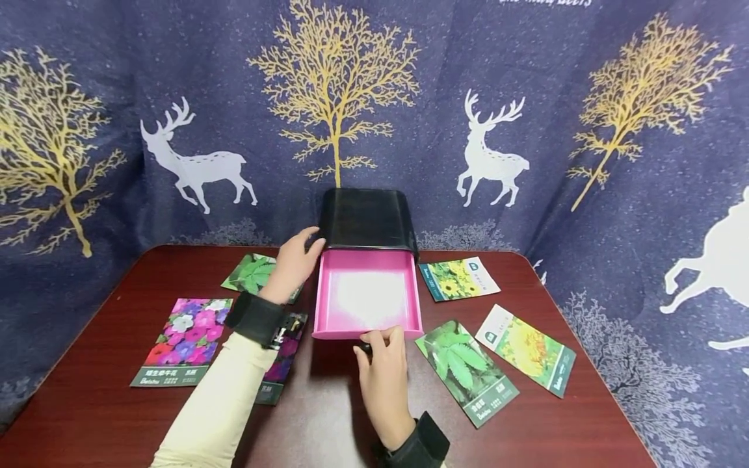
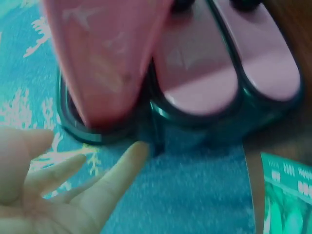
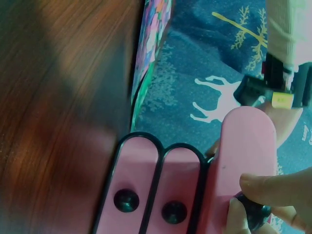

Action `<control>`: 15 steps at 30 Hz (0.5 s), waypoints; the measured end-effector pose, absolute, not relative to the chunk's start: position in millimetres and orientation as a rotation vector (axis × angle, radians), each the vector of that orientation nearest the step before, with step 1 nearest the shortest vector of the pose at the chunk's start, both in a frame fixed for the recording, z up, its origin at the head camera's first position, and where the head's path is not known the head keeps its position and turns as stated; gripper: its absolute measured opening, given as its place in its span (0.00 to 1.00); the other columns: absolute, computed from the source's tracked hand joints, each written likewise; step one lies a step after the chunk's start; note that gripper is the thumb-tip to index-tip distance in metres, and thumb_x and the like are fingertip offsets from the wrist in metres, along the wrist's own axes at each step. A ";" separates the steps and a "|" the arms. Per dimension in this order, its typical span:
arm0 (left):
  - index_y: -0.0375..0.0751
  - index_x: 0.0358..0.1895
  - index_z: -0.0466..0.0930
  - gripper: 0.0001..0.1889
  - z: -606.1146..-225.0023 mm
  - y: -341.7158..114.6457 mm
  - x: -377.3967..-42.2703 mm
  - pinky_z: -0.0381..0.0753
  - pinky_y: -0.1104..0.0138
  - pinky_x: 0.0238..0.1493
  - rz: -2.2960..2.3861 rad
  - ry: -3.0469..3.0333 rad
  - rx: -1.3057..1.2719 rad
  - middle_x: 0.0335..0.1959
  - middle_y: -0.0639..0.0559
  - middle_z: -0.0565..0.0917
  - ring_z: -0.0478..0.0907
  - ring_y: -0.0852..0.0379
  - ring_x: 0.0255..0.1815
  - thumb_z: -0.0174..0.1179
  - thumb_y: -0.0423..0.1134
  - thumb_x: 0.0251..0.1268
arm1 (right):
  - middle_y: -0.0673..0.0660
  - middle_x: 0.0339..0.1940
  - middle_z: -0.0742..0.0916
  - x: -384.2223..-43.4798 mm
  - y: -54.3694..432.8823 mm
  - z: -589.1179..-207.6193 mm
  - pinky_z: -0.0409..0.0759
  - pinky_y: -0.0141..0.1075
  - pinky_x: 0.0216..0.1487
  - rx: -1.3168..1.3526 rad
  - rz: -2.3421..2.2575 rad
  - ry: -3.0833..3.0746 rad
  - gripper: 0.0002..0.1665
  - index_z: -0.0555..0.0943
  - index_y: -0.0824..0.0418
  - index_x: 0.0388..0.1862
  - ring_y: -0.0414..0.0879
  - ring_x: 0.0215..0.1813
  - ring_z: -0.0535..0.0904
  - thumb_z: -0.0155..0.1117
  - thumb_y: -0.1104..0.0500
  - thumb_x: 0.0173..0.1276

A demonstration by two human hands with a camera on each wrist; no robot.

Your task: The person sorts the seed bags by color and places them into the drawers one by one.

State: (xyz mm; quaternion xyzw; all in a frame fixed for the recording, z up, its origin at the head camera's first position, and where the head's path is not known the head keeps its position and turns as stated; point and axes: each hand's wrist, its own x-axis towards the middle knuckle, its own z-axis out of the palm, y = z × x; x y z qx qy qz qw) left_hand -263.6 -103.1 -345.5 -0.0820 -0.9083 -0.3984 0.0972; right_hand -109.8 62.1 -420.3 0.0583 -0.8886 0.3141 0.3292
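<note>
A small black drawer cabinet (image 1: 365,218) stands at the table's back edge with its pink top drawer (image 1: 320,305) pulled well out. Nothing lies on the drawer's bright floor in the head view. My right hand (image 1: 383,370) pinches the black knob (image 3: 253,212) on that drawer's front between thumb and fingers. At the cabinet's left side is my left hand (image 1: 295,266), its fingers spread and fairly straight in the left wrist view; whether they press the side cannot be told. Two lower pink drawers (image 3: 139,168) sit closed, each with a black knob (image 3: 126,200).
Flat picture packets lie on both sides: petunia-like flowers (image 1: 190,331), a partly covered purple-flower packet (image 1: 287,357) and green leaves (image 1: 248,273) at left. At right are green leaves (image 1: 465,370), yellow flowers (image 1: 459,279) and orange flowers (image 1: 529,351). A deer-print cloth (image 1: 374,156) hangs behind.
</note>
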 end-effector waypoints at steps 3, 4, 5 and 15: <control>0.34 0.60 0.71 0.19 -351.6 -117.1 -254.8 0.77 0.52 0.48 -1.160 -2.679 -0.206 0.50 0.34 0.80 0.81 0.41 0.44 0.45 0.38 0.72 | 0.54 0.34 0.72 -109.4 63.1 -420.5 0.75 0.37 0.35 0.159 0.825 -2.331 0.15 0.78 0.57 0.33 0.46 0.38 0.73 0.75 0.63 0.49; 0.33 0.58 0.73 0.18 -354.2 -122.5 -251.7 0.78 0.53 0.45 -1.138 -2.689 -0.199 0.48 0.34 0.82 0.82 0.42 0.41 0.45 0.37 0.71 | 0.54 0.34 0.72 -109.4 63.2 -420.5 0.75 0.37 0.35 0.159 0.826 -2.335 0.15 0.78 0.57 0.33 0.46 0.38 0.73 0.75 0.63 0.49; 0.32 0.56 0.74 0.17 -357.7 -128.2 -248.6 0.78 0.52 0.43 -1.101 -2.715 -0.199 0.46 0.34 0.82 0.82 0.42 0.38 0.45 0.36 0.71 | 0.54 0.34 0.72 -109.2 63.2 -419.9 0.75 0.37 0.35 0.158 0.828 -2.338 0.14 0.78 0.57 0.33 0.46 0.38 0.73 0.74 0.63 0.50; 0.18 0.55 0.67 0.29 -408.5 -169.0 -229.7 0.73 0.41 0.49 -0.704 -3.272 -0.100 0.49 0.17 0.70 0.70 0.23 0.50 0.58 0.42 0.60 | 0.53 0.33 0.71 -109.7 66.1 -419.3 0.74 0.35 0.35 0.153 0.817 -2.368 0.13 0.77 0.57 0.33 0.44 0.38 0.71 0.74 0.61 0.51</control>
